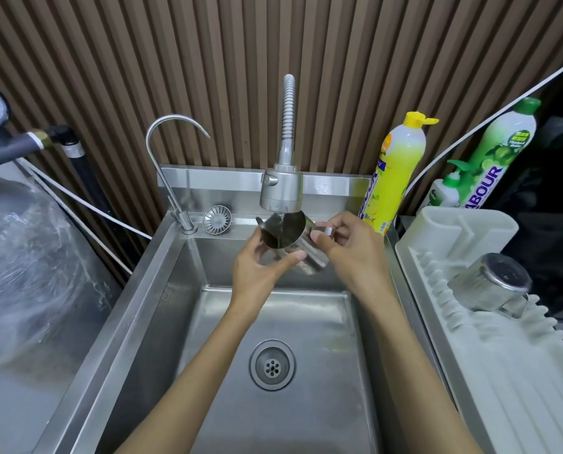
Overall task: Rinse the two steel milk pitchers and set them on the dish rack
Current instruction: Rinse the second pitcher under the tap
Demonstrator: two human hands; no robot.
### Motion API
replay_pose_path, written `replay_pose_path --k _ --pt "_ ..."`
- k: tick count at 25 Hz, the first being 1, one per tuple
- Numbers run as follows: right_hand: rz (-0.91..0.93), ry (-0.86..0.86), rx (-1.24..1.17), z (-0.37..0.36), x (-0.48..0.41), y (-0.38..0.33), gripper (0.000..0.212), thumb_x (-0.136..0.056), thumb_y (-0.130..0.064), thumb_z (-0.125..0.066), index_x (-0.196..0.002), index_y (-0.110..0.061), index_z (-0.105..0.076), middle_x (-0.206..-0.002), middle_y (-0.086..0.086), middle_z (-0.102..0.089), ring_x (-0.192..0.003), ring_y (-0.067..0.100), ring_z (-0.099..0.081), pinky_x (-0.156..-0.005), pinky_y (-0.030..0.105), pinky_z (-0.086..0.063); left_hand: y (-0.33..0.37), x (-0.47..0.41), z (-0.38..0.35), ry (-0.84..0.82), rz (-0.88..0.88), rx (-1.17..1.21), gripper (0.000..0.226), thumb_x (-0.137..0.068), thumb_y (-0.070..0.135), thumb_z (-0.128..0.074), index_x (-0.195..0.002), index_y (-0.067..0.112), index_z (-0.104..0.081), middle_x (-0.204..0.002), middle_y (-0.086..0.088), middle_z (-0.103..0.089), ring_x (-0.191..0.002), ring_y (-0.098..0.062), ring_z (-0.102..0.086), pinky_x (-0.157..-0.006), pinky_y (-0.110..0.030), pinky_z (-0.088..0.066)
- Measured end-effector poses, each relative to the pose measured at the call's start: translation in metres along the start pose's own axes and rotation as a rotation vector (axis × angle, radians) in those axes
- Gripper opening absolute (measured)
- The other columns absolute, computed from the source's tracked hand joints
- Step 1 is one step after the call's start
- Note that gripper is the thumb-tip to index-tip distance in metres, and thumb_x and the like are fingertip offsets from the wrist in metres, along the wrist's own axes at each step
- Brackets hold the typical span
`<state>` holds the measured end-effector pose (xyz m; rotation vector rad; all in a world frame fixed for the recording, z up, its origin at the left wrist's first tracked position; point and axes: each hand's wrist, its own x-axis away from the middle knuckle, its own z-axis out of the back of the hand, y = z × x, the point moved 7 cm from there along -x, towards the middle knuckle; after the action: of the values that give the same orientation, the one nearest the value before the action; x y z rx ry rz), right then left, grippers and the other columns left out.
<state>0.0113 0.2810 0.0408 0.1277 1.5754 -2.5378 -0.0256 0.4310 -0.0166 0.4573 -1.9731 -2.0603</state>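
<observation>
Under the spray head (281, 191) of the tall tap, over the back of the sink (162, 309), I hold one pitcher (285, 235) tipped so its open mouth faces up toward the nozzle. My left hand (260, 273) cups it from below, thumb and fingers closed around the body. My right hand (349, 247) is closed on the handle side, thumb pressed against the steel. Whether water is running I cannot tell; no stream shows clearly.

The other pitcher (489, 283) already lies on its side on the white dish rack (503, 371) to my right, so this looks like the second one, and the job is past halfway, I judge.

To rinse it well, I would turn the pitcher slowly under the nozzle so water sweeps the whole inner wall and the spout, then tip it over the drain (272, 364) to empty. Wet steel is slippery, so I should keep the handle grip firm before carrying it across to the rack.
</observation>
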Motion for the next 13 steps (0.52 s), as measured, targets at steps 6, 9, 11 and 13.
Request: replay_pose_path --k 6,9,11,13 --pt "-0.237 -0.304 -0.809 -0.053 -0.006 0.042 0.016 -0.088 -0.007 -0.057 -0.075 -0.012 -0.049 -0.105 0.010 -0.066 -0.094 0.018 -0.064 -0.095 0.032 -0.049 0.042 0.006 0.020 0.212 -0.351 -0.255 0.072 -0.056 0.005 -0.085 -0.120 0.023 -0.055 -0.111 0.018 -0.054 -0.095 0.025 -0.048 -0.080 0.005 -0.035" --pt "-0.263 -0.312 -0.670 -0.058 0.000 0.043 0.011 -0.085 -0.017 -0.063 -0.081 -0.008 -0.058 -0.084 0.011 -0.071 -0.077 0.021 -0.069 -0.079 0.034 -0.059 0.043 0.012 0.033 0.240 -0.271 -0.350 0.077 -0.056 0.021 -0.087 -0.126 0.015 -0.056 -0.111 0.004 -0.052 -0.097 0.009 -0.051 -0.078 0.009 -0.030" --pt "-0.286 -0.271 -0.546 -0.054 0.003 0.041 0.018 -0.081 -0.024 -0.068 -0.079 -0.007 -0.062 -0.072 0.012 -0.072 -0.061 0.021 -0.069 -0.067 0.038 -0.061 0.033 0.014 0.040 0.273 -0.128 -0.338 0.074 -0.058 0.030 -0.086 -0.124 0.015 -0.059 -0.104 0.006 -0.053 -0.094 -0.001 -0.052 -0.074 0.012 -0.028" --pt "-0.293 -0.200 -0.391 -0.043 0.004 0.036 0.022 -0.077 -0.028 -0.072 -0.070 -0.010 -0.061 -0.069 0.013 -0.072 -0.055 0.022 -0.068 -0.065 0.043 -0.061 0.021 0.017 0.039 0.260 -0.020 -0.320 0.058 -0.060 0.037 -0.084 -0.111 0.016 -0.066 -0.092 0.009 -0.057 -0.081 0.003 -0.053 -0.074 0.005 -0.036"
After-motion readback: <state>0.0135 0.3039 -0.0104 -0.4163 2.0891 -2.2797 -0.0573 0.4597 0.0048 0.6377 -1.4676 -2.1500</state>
